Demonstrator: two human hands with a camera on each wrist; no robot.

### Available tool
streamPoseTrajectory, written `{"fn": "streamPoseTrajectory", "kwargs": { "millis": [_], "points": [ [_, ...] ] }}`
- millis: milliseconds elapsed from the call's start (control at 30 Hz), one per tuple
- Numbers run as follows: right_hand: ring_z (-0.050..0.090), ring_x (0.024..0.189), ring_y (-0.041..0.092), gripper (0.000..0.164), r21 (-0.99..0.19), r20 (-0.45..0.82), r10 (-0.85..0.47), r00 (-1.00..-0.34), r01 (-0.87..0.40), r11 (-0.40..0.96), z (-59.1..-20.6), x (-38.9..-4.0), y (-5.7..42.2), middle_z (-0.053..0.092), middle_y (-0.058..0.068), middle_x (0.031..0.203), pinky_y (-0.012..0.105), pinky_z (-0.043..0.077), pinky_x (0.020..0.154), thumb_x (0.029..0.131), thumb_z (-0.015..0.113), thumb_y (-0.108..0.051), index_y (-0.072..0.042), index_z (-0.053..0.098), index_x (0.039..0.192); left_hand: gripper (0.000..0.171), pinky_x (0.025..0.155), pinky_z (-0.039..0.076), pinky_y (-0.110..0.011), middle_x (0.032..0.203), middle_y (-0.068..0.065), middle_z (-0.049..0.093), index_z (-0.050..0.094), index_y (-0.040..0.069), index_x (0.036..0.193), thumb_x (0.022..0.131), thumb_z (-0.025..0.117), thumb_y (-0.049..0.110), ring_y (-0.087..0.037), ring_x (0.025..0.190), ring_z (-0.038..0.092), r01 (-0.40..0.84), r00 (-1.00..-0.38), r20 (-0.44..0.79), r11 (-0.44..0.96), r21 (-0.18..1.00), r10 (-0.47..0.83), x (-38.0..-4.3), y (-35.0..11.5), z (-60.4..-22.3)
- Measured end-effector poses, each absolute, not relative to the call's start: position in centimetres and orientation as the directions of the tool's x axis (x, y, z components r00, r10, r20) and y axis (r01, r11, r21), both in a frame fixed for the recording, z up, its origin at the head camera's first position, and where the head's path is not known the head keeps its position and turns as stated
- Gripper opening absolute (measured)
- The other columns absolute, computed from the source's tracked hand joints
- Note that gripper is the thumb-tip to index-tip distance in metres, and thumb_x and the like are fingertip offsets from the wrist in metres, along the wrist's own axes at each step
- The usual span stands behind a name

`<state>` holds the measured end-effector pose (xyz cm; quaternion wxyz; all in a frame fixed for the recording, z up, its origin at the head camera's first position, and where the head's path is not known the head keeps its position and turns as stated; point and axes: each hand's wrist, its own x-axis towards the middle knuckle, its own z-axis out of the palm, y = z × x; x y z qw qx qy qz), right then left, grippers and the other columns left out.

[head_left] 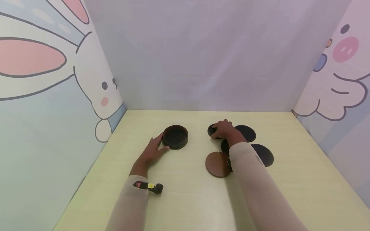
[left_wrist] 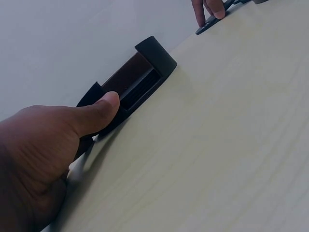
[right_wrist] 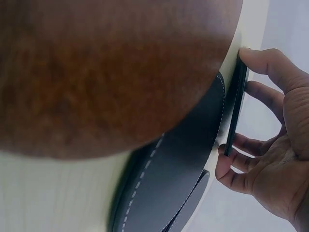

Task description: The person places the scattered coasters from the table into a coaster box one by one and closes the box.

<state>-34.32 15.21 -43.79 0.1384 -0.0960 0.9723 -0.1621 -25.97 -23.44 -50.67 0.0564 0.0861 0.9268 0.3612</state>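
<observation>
A round dark holder (head_left: pixel 183 143) with a raised wall and a cut-out in its side stands left of the table's middle. My left hand (head_left: pixel 151 151) grips it from the left, the thumb on the wall beside the cut-out in the left wrist view. Farther right, my right hand (head_left: pixel 225 129) holds a black round coaster (right_wrist: pixel 236 104) by its edges, thumb on one side and fingertips on the other. Under the wrist lies another black coaster (head_left: pixel 224 147), partly hidden. A brown coaster (head_left: pixel 216 164) lies nearer me, large in the right wrist view.
Two more black coasters, one farther back (head_left: pixel 247 133) and one nearer (head_left: pixel 263 155), lie right of my right forearm. White stitching runs along a black coaster (right_wrist: pixel 186 135) in the right wrist view. Walls with cartoon animals flank the pale table (head_left: pixel 185 205).
</observation>
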Motion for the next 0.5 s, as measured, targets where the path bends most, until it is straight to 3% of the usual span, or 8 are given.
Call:
{"fn": "streamPoseTrajectory", "kwargs": {
  "millis": [200,500],
  "points": [
    [0.043,0.152,0.056,0.069,-0.302,-0.238,-0.27,-0.933,-0.194,0.934,-44.16,-34.77,15.27,0.052,0.029,0.163,0.067,0.038,0.126,0.095,0.071,-0.035,-0.01,0.059,0.158,0.092,0.138,0.009,-0.069,0.183,-0.01,0.022,0.018,0.017,0.177,0.107,0.066,0.053,-0.051,0.17,0.002,0.116,-0.98,-0.041,0.72,0.684,0.197,-25.79,-23.46,-50.57],
    [0.045,0.148,0.057,0.067,-0.251,-0.195,-0.272,-0.942,-0.22,0.943,-44.11,-34.62,15.55,0.054,0.03,0.16,0.064,0.048,0.119,0.097,0.07,-0.042,-0.013,0.062,0.156,0.092,0.14,0.007,-0.066,0.183,-0.008,0.022,0.017,0.017,0.177,0.107,0.066,0.052,-0.047,0.171,0.002,0.129,-0.978,-0.033,0.718,0.684,0.207,-25.65,-23.51,-50.42]
  ]
}}
